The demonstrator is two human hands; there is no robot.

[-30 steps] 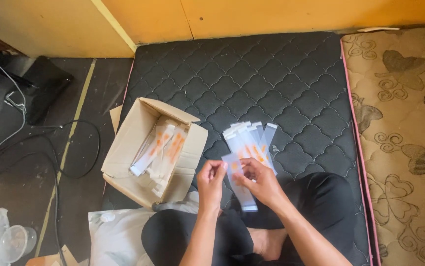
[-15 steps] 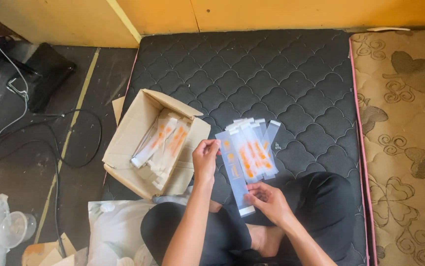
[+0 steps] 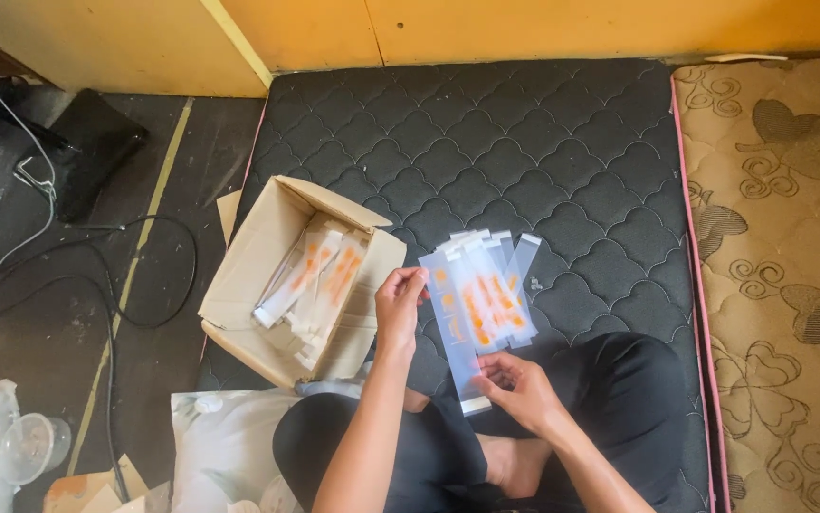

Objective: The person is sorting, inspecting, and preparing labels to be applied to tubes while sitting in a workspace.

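Observation:
I sit cross-legged on a black quilted mattress (image 3: 486,142). My left hand (image 3: 399,306) pinches the top left corner of a long clear plastic packet with orange contents (image 3: 452,323). My right hand (image 3: 516,385) holds the bottom end of the same packet near its white strip. Just behind it, several similar clear packets (image 3: 495,285) lie fanned out on the mattress. An open cardboard box (image 3: 267,256) to the left of my left hand holds more packets with orange print (image 3: 320,275).
A tan patterned mattress (image 3: 781,266) adjoins on the right. The dark floor on the left carries black cables (image 3: 115,275), a black bag (image 3: 92,152) and a clear plastic cup (image 3: 30,446). A white pillow or bag (image 3: 225,446) lies by my left knee. A yellow wall (image 3: 524,28) runs behind.
My hands were close together over the packet a second ago. They have since spread apart, left hand up to the top end, right hand down to the bottom end, stretching the packet lengthwise.

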